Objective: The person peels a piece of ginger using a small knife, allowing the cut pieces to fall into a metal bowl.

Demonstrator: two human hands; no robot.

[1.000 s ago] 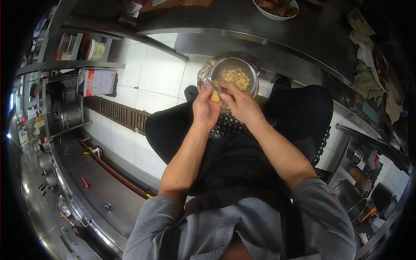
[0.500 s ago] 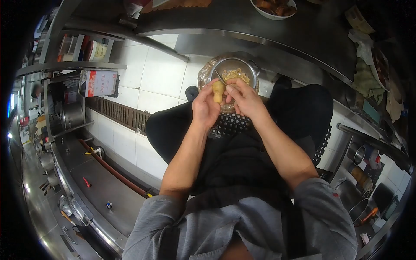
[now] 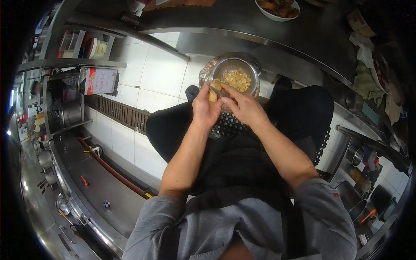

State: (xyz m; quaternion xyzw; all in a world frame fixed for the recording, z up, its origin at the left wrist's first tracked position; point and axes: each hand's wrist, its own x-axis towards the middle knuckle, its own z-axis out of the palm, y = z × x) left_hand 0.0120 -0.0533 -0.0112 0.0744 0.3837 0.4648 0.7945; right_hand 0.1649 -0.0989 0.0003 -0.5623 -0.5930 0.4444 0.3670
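My left hand is closed around a knobby, yellow-tan piece of ginger, held upright between thumb and fingers. My right hand grips a small knife; most of its handle is hidden in the palm. The blade lies slantwise against the upper part of the ginger. Just beyond both hands is a round metal bowl with many pale yellow pieces inside. A crinkled, clear plastic-lined container surrounds the bowl.
A steel counter crosses ahead, with a white bowl of brown food on it. At left stand a red-and-white tin and a floor drain grate. Pots and shelving line both sides.
The ginger has tilted in my left hand, and the knife has swung across its upper part. My right hand has turned and lowered slightly, showing more of the yellow pieces.
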